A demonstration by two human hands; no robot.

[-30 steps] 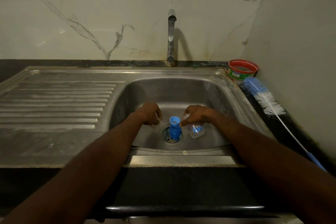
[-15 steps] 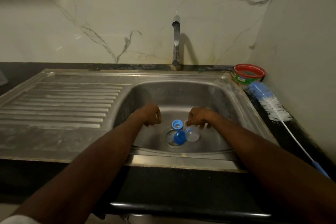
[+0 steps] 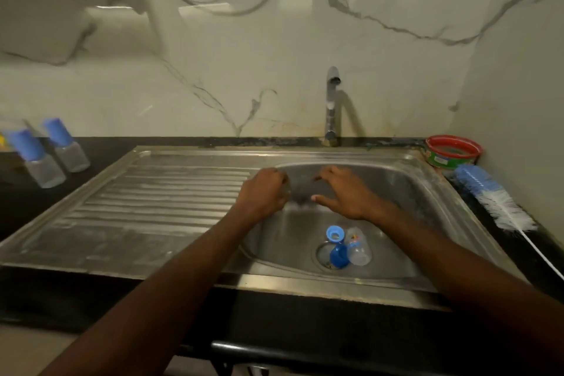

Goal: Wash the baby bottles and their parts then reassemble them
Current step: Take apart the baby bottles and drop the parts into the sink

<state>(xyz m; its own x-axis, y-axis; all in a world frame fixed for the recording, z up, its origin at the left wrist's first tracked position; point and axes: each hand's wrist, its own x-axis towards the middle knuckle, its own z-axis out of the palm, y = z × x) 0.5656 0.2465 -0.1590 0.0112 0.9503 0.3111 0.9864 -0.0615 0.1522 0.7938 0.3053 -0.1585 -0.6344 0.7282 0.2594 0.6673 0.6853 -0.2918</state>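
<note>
On the far left, two capped bottles (image 3: 50,159) with blue tops stand on the dark desk (image 3: 18,207), side by side, just beside the ribbed draining board (image 3: 158,195) of the steel sink (image 3: 421,189). Over the basin's left rim the left hand (image 3: 264,195) has its fingers curled in a loose grip; whether it holds anything small and clear I cannot tell, as that spot is blurred. Just right of it the right hand (image 3: 343,192) is spread, fingers straight, its grip wide open and holding nothing. Below the hands, on the basin floor by the drain (image 3: 323,255), lie a light blue ring (image 3: 334,233), a darker blue cap (image 3: 339,257) touching it, and a clear bottle (image 3: 357,247) on its side against them. A tap (image 3: 332,104) rises behind the basin. Farther right, a red-rimmed tub (image 3: 452,151) sits in the corner, and a blue and white bottle brush (image 3: 494,198) lies on the desk near it.
</note>
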